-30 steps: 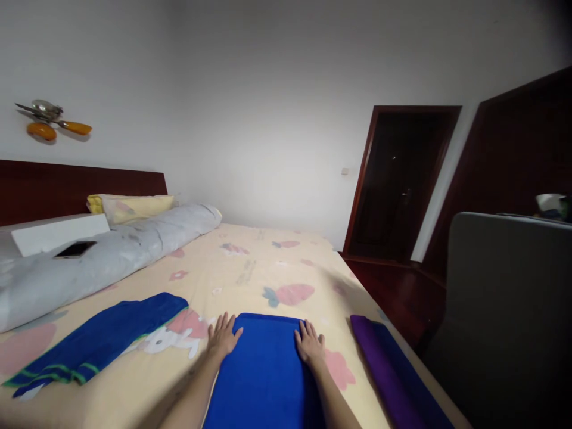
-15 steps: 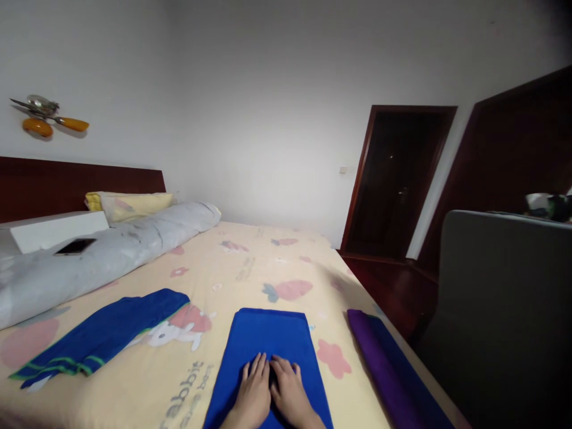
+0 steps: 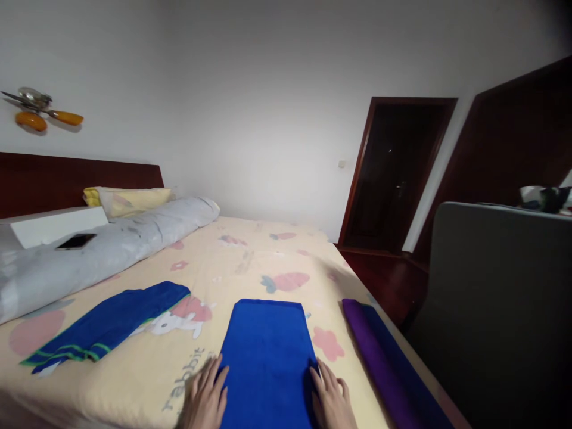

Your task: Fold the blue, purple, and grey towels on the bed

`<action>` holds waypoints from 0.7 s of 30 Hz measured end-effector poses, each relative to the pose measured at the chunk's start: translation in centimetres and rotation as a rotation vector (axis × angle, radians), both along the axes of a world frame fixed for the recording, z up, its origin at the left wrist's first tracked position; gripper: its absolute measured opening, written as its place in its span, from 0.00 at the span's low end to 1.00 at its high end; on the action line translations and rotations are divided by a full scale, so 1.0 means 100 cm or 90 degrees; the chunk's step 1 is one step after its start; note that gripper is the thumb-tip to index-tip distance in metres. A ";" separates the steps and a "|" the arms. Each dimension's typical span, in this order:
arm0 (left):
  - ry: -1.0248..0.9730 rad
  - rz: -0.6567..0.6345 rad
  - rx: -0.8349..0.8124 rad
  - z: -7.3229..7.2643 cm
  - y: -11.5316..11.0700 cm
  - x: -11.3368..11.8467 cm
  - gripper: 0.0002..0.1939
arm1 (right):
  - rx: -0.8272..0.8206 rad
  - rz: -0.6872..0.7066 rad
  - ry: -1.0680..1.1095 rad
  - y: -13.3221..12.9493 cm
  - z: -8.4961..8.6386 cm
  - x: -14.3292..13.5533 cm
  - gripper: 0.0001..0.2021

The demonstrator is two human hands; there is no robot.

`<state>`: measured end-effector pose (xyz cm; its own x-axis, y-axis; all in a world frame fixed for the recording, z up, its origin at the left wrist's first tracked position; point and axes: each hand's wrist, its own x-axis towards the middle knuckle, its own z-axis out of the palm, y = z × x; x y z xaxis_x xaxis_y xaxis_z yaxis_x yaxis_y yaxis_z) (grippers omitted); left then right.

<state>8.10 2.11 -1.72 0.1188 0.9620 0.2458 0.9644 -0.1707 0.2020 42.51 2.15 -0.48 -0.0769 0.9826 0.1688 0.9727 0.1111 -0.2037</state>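
Note:
A folded blue cloth [image 3: 268, 357] lies flat on the patterned bedsheet [image 3: 241, 256], in front of me. At its left edge rests my left hand [image 3: 206, 393], palm down, fingers extended and holding nothing. My right hand [image 3: 331, 394] is at the cloth's right edge, fingers spread, also holding nothing. Farther left lies a blue garment [image 3: 116, 322] with green trim. On the right, a purple and dark blue cloth [image 3: 379, 363] stretches along the bed's edge.
A long grey roll [image 3: 134, 241] crosses the left of the bed, bearing a phone [image 3: 77, 241] beside a white box [image 3: 58, 225]. A yellow pillow [image 3: 134, 201] is near the headboard [image 3: 80, 182]. A dark chair back [image 3: 500, 310] stands right.
My hands have moved apart, from the middle of the blue cloth out to its left and right edges. The view has shifted slightly.

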 end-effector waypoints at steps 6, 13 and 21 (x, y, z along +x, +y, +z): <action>-0.047 -0.175 -0.089 -0.010 -0.003 0.072 0.25 | -0.007 0.156 0.101 -0.003 -0.007 -0.079 0.20; 0.010 -0.167 0.036 -0.083 0.006 0.085 0.23 | 0.177 0.113 0.052 0.002 -0.086 -0.095 0.21; 0.215 -0.179 0.490 -0.048 -0.016 0.020 0.28 | 0.497 0.076 -0.099 -0.017 -0.082 -0.041 0.24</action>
<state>10.06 0.51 -6.52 0.5093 0.4683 0.7220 0.8537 -0.3812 -0.3549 38.43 0.50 -8.65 -0.2526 0.5688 0.7828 0.9563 0.2699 0.1125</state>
